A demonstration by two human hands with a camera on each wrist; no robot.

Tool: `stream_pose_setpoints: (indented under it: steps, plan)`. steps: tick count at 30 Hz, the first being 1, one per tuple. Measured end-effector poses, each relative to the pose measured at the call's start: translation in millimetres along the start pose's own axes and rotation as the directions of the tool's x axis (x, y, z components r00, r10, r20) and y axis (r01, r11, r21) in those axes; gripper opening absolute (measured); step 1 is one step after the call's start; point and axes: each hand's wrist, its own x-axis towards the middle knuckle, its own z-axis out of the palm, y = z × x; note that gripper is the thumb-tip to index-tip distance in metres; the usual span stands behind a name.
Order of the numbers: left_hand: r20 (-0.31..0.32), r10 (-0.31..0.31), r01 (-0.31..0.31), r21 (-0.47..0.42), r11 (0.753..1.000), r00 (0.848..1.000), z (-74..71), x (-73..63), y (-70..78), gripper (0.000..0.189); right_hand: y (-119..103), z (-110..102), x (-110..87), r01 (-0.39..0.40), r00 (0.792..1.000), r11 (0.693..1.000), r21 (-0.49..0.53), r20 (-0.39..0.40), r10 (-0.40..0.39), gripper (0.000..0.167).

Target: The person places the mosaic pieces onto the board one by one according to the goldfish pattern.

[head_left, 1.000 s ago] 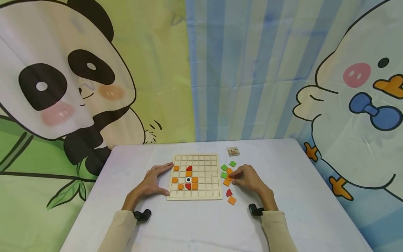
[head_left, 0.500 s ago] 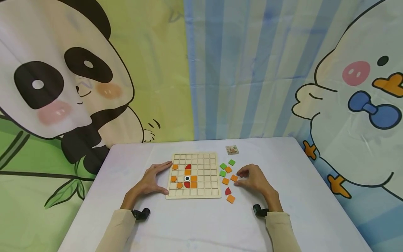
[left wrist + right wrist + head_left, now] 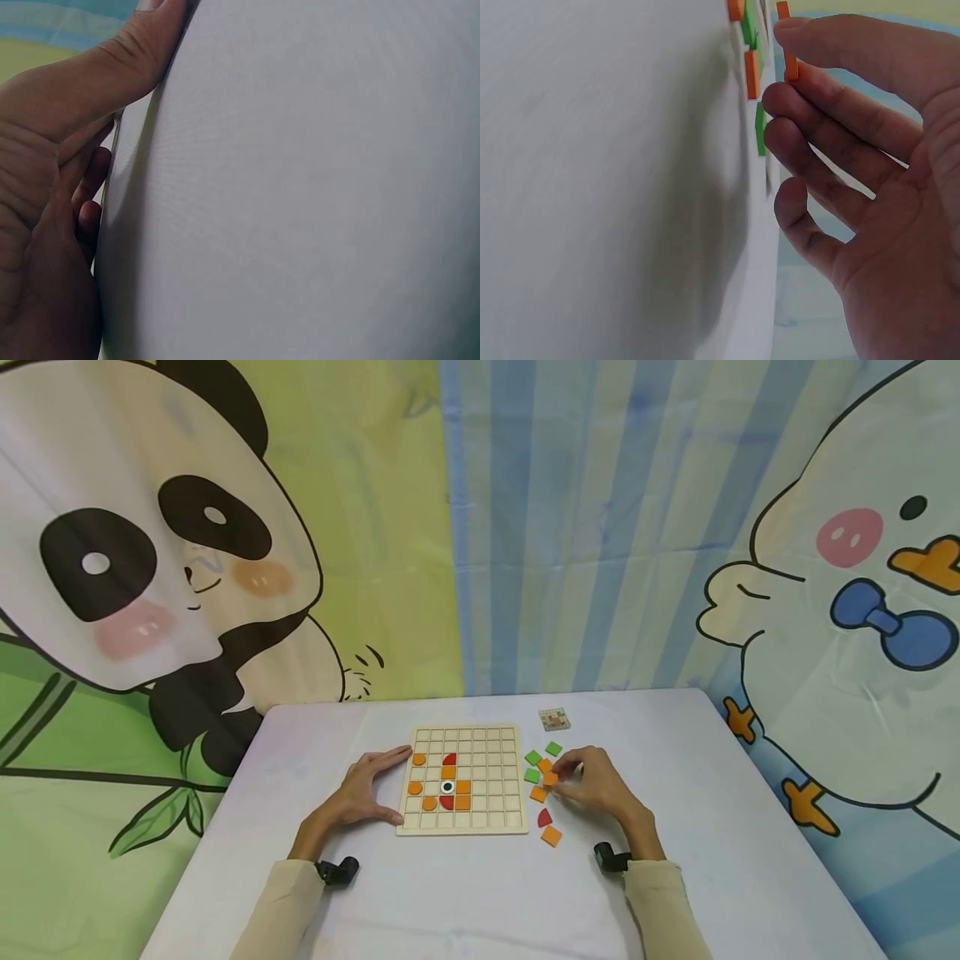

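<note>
Right hand [image 3: 592, 785] pinches orange tile [image 3: 550, 778] beside board [image 3: 462, 781]; relaxed left hand [image 3: 360, 793] rests at its left edge.

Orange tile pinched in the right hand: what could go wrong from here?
1. The right hand pinches the orange tile only by its thin edges, so it may slip.
2. Loose tiles lie close under that hand; it could knock them.
3. The left hand only rests against the board, which might shift.

I can read no words, numbers or brand marks anywhere. The small card [image 3: 555, 719] past my tiles bears only a tiny pattern, too small to make out.
</note>
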Motion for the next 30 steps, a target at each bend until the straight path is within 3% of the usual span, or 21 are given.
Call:
stream_pose_setpoints:
  steps: [7,17,30]
  plan:
    - [0.003,-0.005,0.005,-0.002,1.0,1.0,-1.3,1.0,0.5,0.127,-18.3,12.8,19.5,0.064,0.998,0.994,0.093,0.017,-0.066,0.02]
    - [0.006,0.001,-0.001,-0.007,1.0,1.0,-0.8,2.8,3.4,0.127,-38.7,46.8,48.3,0.16,0.984,0.978,0.134,0.059,-0.169,0.017]
    - [-0.002,0.012,-0.012,0.009,1.0,1.0,0.9,1.4,-1.1,0.127,-56.0,76.8,69.3,0.148,0.982,0.975,0.166,0.093,-0.165,0.02]
